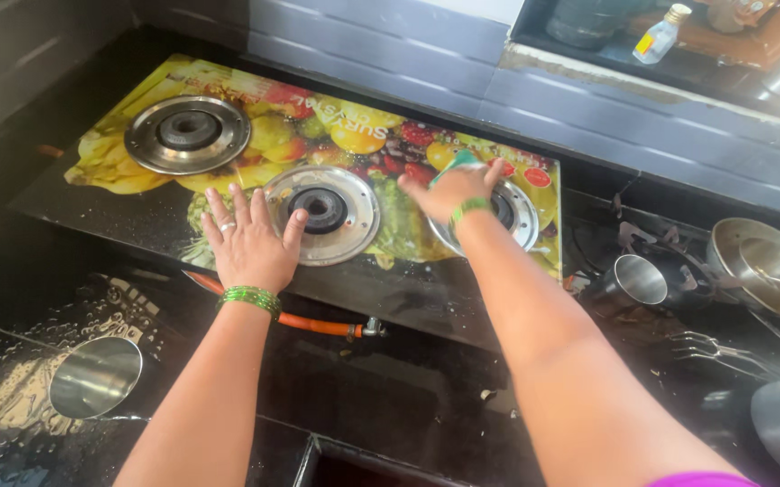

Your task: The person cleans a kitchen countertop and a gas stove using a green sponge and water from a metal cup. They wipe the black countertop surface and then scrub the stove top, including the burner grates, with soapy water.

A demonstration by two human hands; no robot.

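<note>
Head view is filled by a three-burner glass stove (228, 194) printed with fruit, set on a dark wet table (390, 397). The left hand (247, 242) is laid flat on the glass, fingers spread, just beside the middle burner (321, 212); nothing is held in it. The right hand (455, 188) is pressed down over a green cloth or scrub pad (456, 161) at the edge of the right burner (521, 215). Only a corner of that green thing is seen above the fingers, so its kind cannot be told, and much of the right burner is covered by the hand and wrist. An orange hose (313, 323) is partly hidden under the left wrist. At the right, a steel cup (638, 280) and a pan (769, 266) are seen, the pan cut off by the frame. Another steel cup (94, 377) lies on its side at the lower left.
</note>
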